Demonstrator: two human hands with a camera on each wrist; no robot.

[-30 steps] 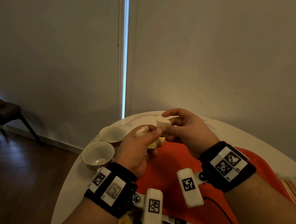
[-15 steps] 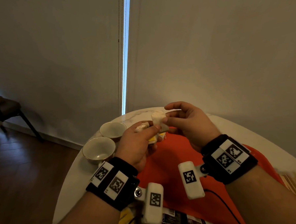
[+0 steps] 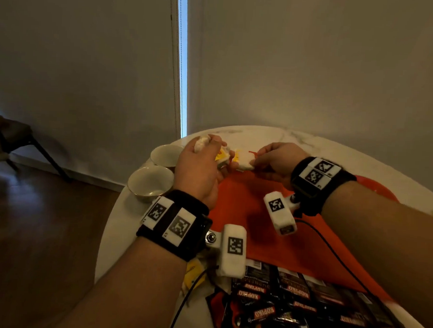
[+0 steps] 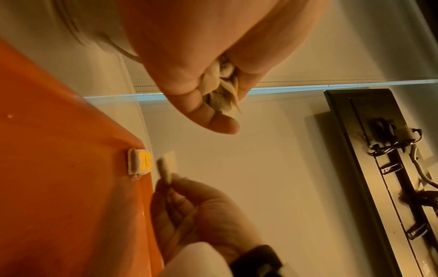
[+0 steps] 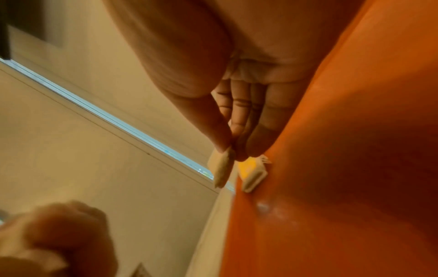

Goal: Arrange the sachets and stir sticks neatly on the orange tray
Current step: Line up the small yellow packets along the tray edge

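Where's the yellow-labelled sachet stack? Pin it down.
The yellow-labelled sachet stack lies at the orange tray's far edge, just below the right hand's fingertips.

The head camera looks down from above at both hands over the orange tray (image 3: 277, 232) on the white surface (image 3: 274, 136), with a wall behind. Each wrist camera sits very close under its own hand, looking along the fingers. All three views share the tray's far edge (image 4: 144, 150).
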